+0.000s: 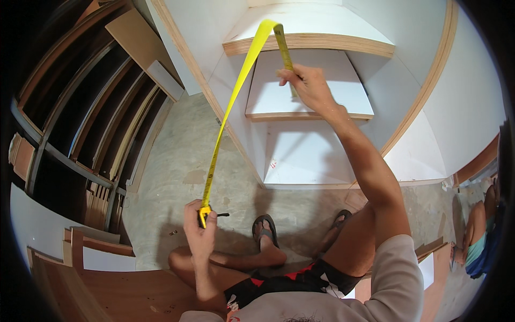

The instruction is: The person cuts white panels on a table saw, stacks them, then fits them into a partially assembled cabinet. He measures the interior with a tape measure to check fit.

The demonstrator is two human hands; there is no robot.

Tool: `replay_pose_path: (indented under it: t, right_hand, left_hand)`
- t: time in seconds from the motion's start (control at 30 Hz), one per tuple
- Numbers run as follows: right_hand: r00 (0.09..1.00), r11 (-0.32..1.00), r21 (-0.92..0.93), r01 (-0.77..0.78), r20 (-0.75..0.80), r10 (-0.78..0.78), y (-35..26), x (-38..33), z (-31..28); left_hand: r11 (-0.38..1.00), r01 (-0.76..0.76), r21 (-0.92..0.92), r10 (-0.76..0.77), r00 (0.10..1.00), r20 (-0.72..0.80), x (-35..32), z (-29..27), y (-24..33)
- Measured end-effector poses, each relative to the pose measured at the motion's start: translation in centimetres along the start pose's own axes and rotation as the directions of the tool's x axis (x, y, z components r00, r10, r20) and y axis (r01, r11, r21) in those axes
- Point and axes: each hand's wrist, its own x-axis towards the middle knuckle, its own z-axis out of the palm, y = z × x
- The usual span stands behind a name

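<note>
My left hand [200, 228] is closed around the yellow case of a tape measure [204, 212], low and left of the cabinet. From the case the yellow blade runs up and away, bends over sharply near the upper shelf [306, 42], and comes down to my right hand [308, 86]. That hand pinches the blade between thumb and fingers, and a short end hangs below it. Behind my right hand lies the middle shelf [289, 96], white with a bare plywood front edge. Whether the blade touches the upper shelf I cannot tell.
The white plywood cabinet [418, 129] stands open in front of me. At the left, a rack [80, 169] holds several boards. Wooden panels [118, 290] lie at the lower left. Another person [477, 236] sits at the far right on the concrete floor [161, 214].
</note>
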Motion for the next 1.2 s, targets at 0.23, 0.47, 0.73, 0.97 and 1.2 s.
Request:
replay_pose_path:
  t: [0.23,0.47,0.73,0.97,1.2]
  right_hand:
    - [0.992,0.958,0.283,0.054,-0.128,-0.018,2.4,2.3,2.1]
    - [0.994,0.957,0.275,0.093,-0.072,-0.076,4.5,4.3,5.2]
    - [0.999,0.925,0.380,0.013,-0.053,0.007,4.1,3.2,8.6]
    - [0.996,0.902,0.430,0.037,-0.092,0.003,4.3,4.2,10.5]
    - [0.991,0.889,0.453,0.072,-0.131,-0.014,4.1,5.2,11.4]
  left_hand:
    - [0.910,0.329,-0.252,-0.296,0.942,0.159,-0.5,4.8,3.9]
    - [0.810,0.436,-0.393,-0.357,0.897,0.259,1.0,6.6,5.6]
    - [0.791,0.452,-0.412,-0.373,0.890,0.261,1.8,7.5,6.4]
    - [0.807,0.436,-0.399,-0.376,0.900,0.223,2.1,7.8,6.5]
    - [0.817,0.443,-0.370,-0.396,0.896,0.200,2.0,7.8,5.9]
